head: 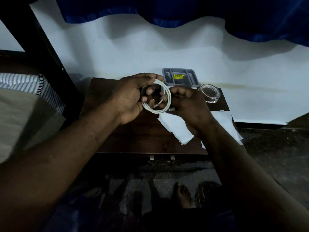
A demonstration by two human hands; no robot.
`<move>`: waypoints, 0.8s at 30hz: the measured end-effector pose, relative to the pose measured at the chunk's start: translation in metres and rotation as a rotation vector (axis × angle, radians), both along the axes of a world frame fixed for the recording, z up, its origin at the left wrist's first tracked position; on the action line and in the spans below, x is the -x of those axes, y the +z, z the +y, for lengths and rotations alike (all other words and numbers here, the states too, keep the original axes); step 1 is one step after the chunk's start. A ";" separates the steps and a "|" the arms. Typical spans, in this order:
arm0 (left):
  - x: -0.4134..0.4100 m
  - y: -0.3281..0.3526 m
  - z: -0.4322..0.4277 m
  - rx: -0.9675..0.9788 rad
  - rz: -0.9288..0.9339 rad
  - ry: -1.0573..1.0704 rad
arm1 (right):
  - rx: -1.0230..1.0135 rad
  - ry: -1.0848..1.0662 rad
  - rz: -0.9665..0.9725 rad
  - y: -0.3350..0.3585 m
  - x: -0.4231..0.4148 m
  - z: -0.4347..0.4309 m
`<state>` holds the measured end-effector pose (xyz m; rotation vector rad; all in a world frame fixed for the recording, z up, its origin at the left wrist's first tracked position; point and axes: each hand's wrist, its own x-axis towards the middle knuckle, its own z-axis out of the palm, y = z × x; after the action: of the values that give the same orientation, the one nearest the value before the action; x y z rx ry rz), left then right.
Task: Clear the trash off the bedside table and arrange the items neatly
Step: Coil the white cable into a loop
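A bare foot [182, 195] stands on the dark floor [275, 156] nearest the viewer. Two forearms reach forward from the lower left and lower right and meet over the bedside table [133, 136]. Two metal drawer handles [151, 159] show on the table's near face.

On the near right of the tabletop lie white paper sheets [175, 126], flat and overlapping, and the rightmost one hangs past the table's right edge.

Above the middle of the table both hands hold a white cable [167, 92] clear of the wood. It is wound into a ring of several turns whose open face is turned toward the viewer. The ring is a little longer than wide, its long axis running near to far. One loose end lies inside the ring at its near side.

The left hand [132, 96] has its palm turned right, its fingers curled through the ring and its thumb over the far-left arc, gripping the coil. The right hand [187, 101] shows its back, knuckles bent, and pinches the ring's near-right arc.

Just beyond the hands a grey tray [189, 72] with a yellow sticker lies at the table's far edge. A clear round jar [209, 92] stands to its right.

A bed [33, 84] with striped cloth is to the left. Farthest are the white wall [133, 52] and a blue curtain [184, 10].
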<state>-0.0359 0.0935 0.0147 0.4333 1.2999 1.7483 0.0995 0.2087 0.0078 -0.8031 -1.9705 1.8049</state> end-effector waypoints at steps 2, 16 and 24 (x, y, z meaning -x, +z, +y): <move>0.000 -0.002 0.000 0.032 0.064 0.017 | 0.156 0.039 0.002 0.001 0.000 -0.002; -0.008 -0.013 0.005 0.107 0.345 0.237 | 0.383 0.153 0.156 0.010 0.006 -0.009; -0.001 -0.015 0.002 0.131 0.537 0.163 | 0.473 0.099 0.057 0.012 0.004 -0.006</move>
<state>-0.0352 0.0951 -0.0002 0.7748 1.8593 1.7278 0.0956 0.2025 0.0202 -0.7836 -1.5881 2.3689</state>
